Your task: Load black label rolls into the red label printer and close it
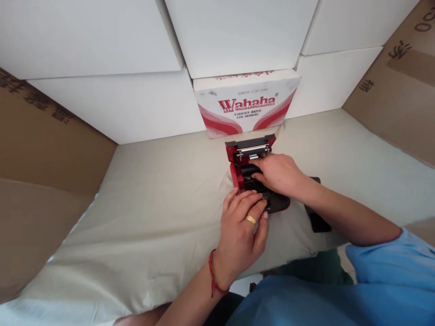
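Observation:
A small red and black hinged machine [239,174], which looks like a portable label printer, stands on the cloth with its lid [250,144] raised. Under the lid shows a roller with a bright metal bar. My right hand [280,174] reaches in from the right, thumb and forefinger bent around the dark inner part by the hinge; the other fingertips are hidden. My left hand [243,222], with a gold ring and red wrist cord, presses its closed fingers over the near left edge, covering part of the black interior. A black flat object [320,224] lies under my right forearm.
A Wahaha water carton [248,106] stands behind the machine, among stacked white boxes [152,106]. Brown cardboard boxes wall the left [50,181] and right [397,86] sides. Wrinkled pale cloth [163,203] covers the surface, whose front edge lies near my body.

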Demonstrator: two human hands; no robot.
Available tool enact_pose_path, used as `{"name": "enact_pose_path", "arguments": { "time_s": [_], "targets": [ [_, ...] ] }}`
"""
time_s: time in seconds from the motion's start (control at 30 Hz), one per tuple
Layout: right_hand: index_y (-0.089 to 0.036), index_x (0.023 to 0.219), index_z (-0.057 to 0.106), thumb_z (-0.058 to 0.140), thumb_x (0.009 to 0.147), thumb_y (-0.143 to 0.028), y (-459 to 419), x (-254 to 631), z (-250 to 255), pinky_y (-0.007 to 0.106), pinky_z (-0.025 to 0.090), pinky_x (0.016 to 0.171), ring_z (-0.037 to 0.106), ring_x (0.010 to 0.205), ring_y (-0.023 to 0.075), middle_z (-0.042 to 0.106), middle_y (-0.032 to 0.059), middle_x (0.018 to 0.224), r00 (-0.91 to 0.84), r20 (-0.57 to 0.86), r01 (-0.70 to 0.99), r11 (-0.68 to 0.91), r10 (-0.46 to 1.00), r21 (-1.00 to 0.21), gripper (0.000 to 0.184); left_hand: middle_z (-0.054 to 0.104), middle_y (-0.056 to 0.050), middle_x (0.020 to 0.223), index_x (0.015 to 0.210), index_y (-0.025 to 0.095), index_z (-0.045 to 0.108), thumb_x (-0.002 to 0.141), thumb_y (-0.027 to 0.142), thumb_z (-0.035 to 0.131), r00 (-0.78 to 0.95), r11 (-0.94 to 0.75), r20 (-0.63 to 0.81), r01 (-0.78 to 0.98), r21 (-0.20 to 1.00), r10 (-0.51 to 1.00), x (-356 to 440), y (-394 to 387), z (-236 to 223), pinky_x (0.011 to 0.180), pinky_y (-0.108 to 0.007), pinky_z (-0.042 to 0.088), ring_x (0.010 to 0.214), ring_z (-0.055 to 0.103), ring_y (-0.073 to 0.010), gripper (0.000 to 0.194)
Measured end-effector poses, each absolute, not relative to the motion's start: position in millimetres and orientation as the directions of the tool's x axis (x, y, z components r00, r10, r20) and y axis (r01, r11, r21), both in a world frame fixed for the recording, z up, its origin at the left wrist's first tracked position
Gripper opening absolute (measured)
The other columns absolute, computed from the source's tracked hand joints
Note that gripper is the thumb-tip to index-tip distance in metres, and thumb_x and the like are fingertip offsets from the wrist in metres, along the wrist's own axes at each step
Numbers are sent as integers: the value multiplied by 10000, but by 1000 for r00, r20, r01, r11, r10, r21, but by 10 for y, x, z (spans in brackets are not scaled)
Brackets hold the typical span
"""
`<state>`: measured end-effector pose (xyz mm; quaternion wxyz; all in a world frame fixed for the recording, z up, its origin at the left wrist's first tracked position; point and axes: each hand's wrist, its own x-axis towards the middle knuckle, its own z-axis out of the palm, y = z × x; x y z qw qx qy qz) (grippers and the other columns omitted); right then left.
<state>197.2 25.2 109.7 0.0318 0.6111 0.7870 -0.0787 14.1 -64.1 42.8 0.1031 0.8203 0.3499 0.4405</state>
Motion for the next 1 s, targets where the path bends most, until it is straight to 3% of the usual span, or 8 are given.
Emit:
{"name": "enact_pose_path", "arguments": {
  "time_s": [0.17,0.37,0.53,0.67,0.73,0.8,0.9,1.0],
  "targets": [
    [-299,1416,816,589,1123,-356,217,2033,1097,356,524,872,787,1186,299,847,101,1346,-262,-106,956,243,959,-162,375,856,-89,1236,1260,208,726,1067,145,627,390,-752,659,483,449,644,154,-666,412,1249,-540,499,1253,770,-267,226],
    [-268,1129,880,682,1072,-301,256,2099,1073,334,454,775,791,1113,265,864,61,1240,-312,-198,947,288,929,-142,209,857,-130,1221,1269,152,736,1013,110,697,368,-767,728,549,332,579,160,-718,435,1129,-481,551,1223,737,-298,263],
    [-221,1162,857,660,1067,-337,340,1989,1043,360,434,714,815,998,323,881,151,1079,-197,-158,980,198,968,-14,248,883,-96,1141,1231,165,734,1031,103,671,404,-779,721,553,297,562,183,-724,464,1070,-449,535,1112,774,-258,218],
    [-200,1137,851,620,1079,-342,361,1972,1019,355,412,700,811,985,321,879,177,1088,-197,-128,980,194,972,-35,277,896,-98,1160,1244,145,740,1036,106,657,450,-799,727,558,225,519,210,-736,446,1084,-448,511,1118,791,-252,227],
    [-200,1041,840,651,1064,-350,337,2060,1009,338,387,688,778,902,273,872,136,1016,-241,-119,963,222,963,-152,242,899,-95,1164,1240,137,748,1035,102,664,461,-798,729,571,193,506,222,-750,429,1081,-447,500,1118,788,-254,225],
    [-196,933,808,673,1048,-358,290,2206,1001,314,392,683,716,786,209,838,74,889,-302,-105,889,240,948,-390,240,900,-90,1168,1231,137,758,1031,98,686,451,-785,734,594,177,507,232,-765,414,1065,-441,492,1112,777,-259,216],
    [-194,857,773,707,1019,-458,211,2452,998,288,421,665,608,669,152,740,0,742,-284,2,644,192,959,-741,316,893,-94,1159,1226,142,768,1023,94,721,421,-765,751,620,171,509,238,-780,401,1029,-424,484,1094,748,-258,214],
    [-201,835,763,774,971,-548,190,2607,993,285,399,629,491,618,127,625,-41,672,-69,176,499,187,982,-846,373,873,-102,1096,1216,138,766,1023,92,716,414,-765,744,613,198,524,242,-780,407,987,-413,478,1068,719,-253,205]
  ]
}}
